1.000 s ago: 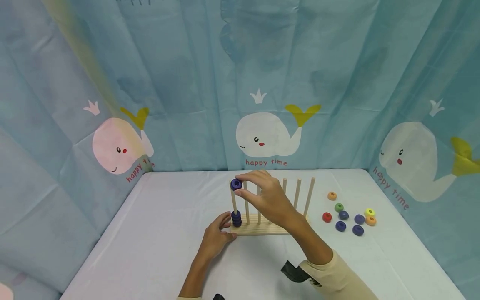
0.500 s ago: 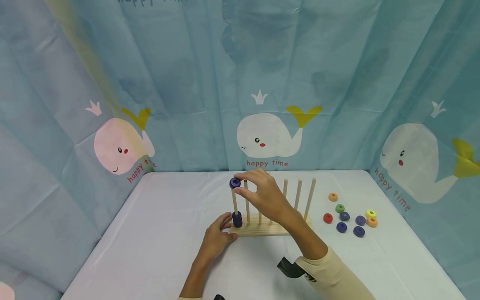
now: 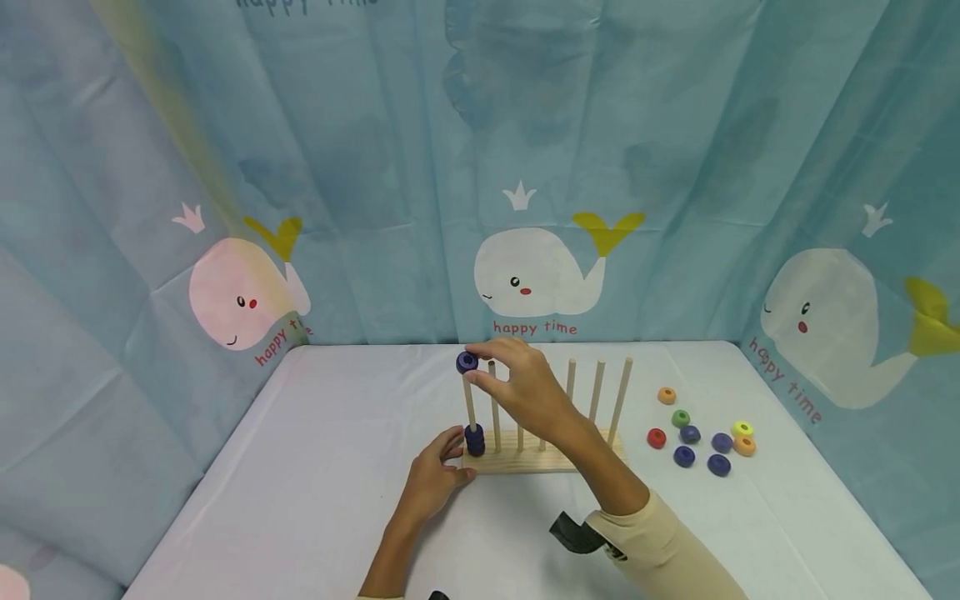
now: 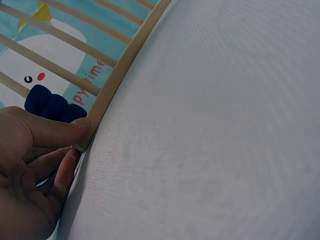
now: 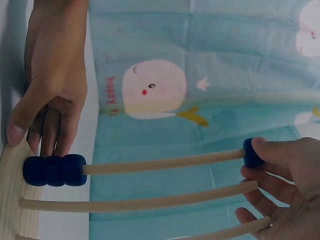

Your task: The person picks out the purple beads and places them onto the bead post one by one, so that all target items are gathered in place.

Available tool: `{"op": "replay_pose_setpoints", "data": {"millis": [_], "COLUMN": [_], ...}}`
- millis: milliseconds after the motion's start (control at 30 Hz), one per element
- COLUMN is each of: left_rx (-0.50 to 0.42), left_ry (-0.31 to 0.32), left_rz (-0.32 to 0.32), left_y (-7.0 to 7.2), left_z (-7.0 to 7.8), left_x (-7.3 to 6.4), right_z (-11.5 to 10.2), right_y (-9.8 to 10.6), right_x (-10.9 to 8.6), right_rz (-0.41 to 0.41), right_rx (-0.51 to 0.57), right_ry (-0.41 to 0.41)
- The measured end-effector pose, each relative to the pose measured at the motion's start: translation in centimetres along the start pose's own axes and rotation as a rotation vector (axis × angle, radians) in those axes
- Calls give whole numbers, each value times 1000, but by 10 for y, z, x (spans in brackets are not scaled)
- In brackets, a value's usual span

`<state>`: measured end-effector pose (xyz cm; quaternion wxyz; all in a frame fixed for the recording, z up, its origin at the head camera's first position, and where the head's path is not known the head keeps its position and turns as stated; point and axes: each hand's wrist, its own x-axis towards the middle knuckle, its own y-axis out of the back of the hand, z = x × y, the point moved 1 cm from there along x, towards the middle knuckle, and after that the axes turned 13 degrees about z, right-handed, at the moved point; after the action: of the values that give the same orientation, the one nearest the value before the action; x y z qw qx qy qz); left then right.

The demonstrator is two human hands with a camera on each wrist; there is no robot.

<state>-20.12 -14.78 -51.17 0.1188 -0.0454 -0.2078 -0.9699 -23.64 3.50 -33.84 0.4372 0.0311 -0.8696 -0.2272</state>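
A wooden peg rack [image 3: 525, 463] with several upright pegs stands on the table. Its end peg [image 5: 165, 162] on the left carries three dark blue beads [image 5: 54, 170] stacked at the bottom. My right hand [image 3: 528, 392] pinches another blue bead [image 5: 251, 155] between thumb and forefinger, right at the top of that same peg. In the right wrist view the peg's tip meets this bead, and the other fingers lie near the tips of neighbouring pegs. My left hand [image 3: 433, 477] grips the left end of the rack's base, thumb at the front edge, as the left wrist view [image 4: 82, 127] shows.
Right of the rack lie loose beads: a red bead [image 3: 656, 438], a green bead [image 3: 680, 418], a yellow bead [image 3: 742, 428], an orange bead [image 3: 667, 396] and several blue ones. A whale-print curtain [image 3: 375, 275] hangs behind the white table [image 3: 315, 467].
My right hand has shifted slightly left and up with the blue bead, bringing it over the left peg's top. My left hand stays on the base.
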Motion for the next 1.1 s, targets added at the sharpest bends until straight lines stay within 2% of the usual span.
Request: {"op": "replay_pose_setpoints", "data": {"millis": [600, 1100], "left_rx": [0, 24], "left_ry": [-15, 3], "left_rz": [-4, 7], "left_y": [0, -1], "left_z": [0, 1], "left_x": [1, 0], "right_z": [2, -6], "right_y": [-3, 13], "right_x": [3, 0], "right_rz": [-23, 65], "right_rx": [-28, 33], "right_ry": [-29, -12]}}
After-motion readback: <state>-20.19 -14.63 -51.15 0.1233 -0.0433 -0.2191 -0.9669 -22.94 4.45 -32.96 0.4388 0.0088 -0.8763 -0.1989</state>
